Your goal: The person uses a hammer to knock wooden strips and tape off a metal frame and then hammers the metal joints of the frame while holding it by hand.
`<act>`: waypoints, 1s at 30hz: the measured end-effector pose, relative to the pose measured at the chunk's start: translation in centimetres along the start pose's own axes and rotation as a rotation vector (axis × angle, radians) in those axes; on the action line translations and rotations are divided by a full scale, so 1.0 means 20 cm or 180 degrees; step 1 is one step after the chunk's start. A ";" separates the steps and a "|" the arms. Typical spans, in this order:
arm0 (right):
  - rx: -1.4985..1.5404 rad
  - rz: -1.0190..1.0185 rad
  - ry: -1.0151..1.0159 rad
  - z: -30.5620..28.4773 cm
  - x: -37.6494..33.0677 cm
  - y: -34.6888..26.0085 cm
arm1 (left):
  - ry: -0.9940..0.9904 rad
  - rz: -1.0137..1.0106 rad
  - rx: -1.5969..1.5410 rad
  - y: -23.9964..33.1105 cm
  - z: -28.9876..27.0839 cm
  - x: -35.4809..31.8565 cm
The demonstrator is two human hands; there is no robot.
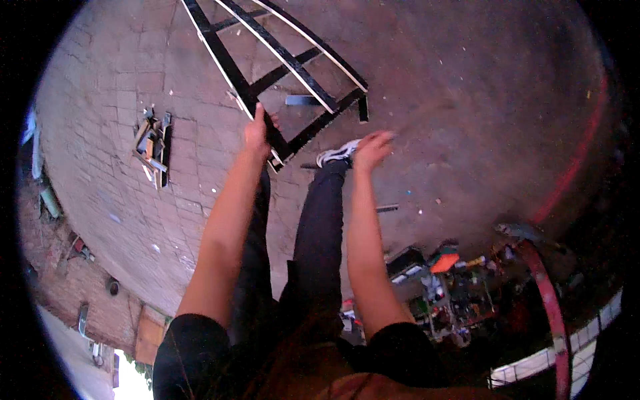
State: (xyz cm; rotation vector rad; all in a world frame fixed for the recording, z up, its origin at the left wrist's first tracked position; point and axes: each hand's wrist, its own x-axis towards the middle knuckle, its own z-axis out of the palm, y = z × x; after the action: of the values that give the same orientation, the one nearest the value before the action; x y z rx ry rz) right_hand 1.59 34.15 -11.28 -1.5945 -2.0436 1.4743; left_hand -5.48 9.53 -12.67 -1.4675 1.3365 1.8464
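A long black frame [230,67] of slats and crossbars, with pale edges, lies across the upper middle. My left hand [257,135] is closed around its outer left rail, close to the near corner. To the right of that corner, over my white shoe [337,153], my right hand [373,151] is held with its fingers curled together, apart from the frame. A faint blurred streak runs off to the right from those fingers; whether it is a held thing cannot be made out. A short blue-grey block [303,100] shows between the frame's bars.
On the brick paving at the left lies a small pile of wood offcuts [153,147]. A dark strip [387,209] is on the floor right of my forearm. Cluttered tools and parts [453,293], with an orange item [445,262], fill the lower right beside a red curved bar [548,300].
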 end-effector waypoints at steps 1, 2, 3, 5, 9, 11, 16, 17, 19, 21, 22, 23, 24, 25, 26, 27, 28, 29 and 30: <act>-0.0537 0.0068 0.0052 0.11 -0.01 0.18 | 0.0051 -0.0081 0.0021 0.00 0.02 0.00; -0.0576 0.0380 -0.0357 0.18 0.02 0.34 | 0.0028 -0.0131 0.0015 0.00 0.03 0.00; -0.0798 0.0977 -0.0765 0.24 0.06 0.45 | -0.0189 -0.0069 -0.0167 0.00 0.04 0.00; -0.0931 0.1826 -0.0914 0.26 0.13 0.54 | 0.0058 -0.0156 -0.0003 0.01 0.03 0.01; 0.0772 0.1794 -0.0818 0.05 0.29 0.23 | -0.0018 -0.0157 -0.0019 -0.04 -0.05 0.05; 0.0969 0.1259 -0.0633 -0.10 0.34 -0.03 | -0.0096 -0.0196 -0.0157 -0.07 -0.06 0.07; 0.1471 0.0715 -0.0273 -0.32 0.35 -0.43 | -0.0340 -0.0270 -0.0501 -0.06 0.02 0.06; 0.1558 0.0764 -0.0244 -0.34 0.34 -0.44 | -0.0348 -0.0276 -0.0516 -0.05 0.06 0.04; 0.1704 0.0930 -0.0195 -0.37 0.31 -0.39 | -0.0285 -0.0339 -0.0575 0.00 0.10 -0.01; 0.1949 0.1063 -0.0281 -0.40 0.28 -0.27 | -0.0333 -0.0209 -0.0470 0.07 0.14 -0.08; 0.1481 0.1147 -0.0123 -0.43 0.28 -0.20 | -0.0396 -0.0138 -0.0427 0.10 0.16 -0.12; 0.1118 0.1119 -0.0082 -0.47 0.29 -0.12 | -0.0441 -0.0066 -0.0398 0.12 0.17 -0.18; 0.0744 0.1104 -0.0033 -0.51 0.30 -0.03 | -0.0367 -0.0098 -0.0308 0.15 0.19 -0.22; 0.0325 0.0944 0.0011 -0.57 0.33 0.05 | -0.0355 -0.0102 -0.0223 0.17 0.21 -0.27; -0.0108 0.0789 0.0052 -0.62 0.37 0.13 | -0.0352 -0.0089 -0.0142 0.19 0.23 -0.31; -0.0599 0.0846 0.0082 -0.68 0.41 0.20 | -0.0461 -0.0043 -0.0156 0.21 0.24 -0.36; -0.0724 0.0461 0.0254 -0.73 0.45 0.27 | -0.0484 -0.0044 -0.0043 0.23 0.25 -0.39; -0.0923 0.0312 0.0405 -0.78 0.48 0.34 | -0.0488 0.0094 0.0097 0.25 0.26 -0.43; -0.1178 0.0100 0.0612 -0.77 0.47 0.39 | -0.0394 0.0093 0.0218 0.30 0.25 -0.43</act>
State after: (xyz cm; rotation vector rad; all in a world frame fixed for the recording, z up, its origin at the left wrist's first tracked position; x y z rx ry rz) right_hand 12.53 50.39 -13.38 -1.8219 -2.2795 0.9422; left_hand -9.74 13.18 -2.50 -1.2841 1.3539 1.8583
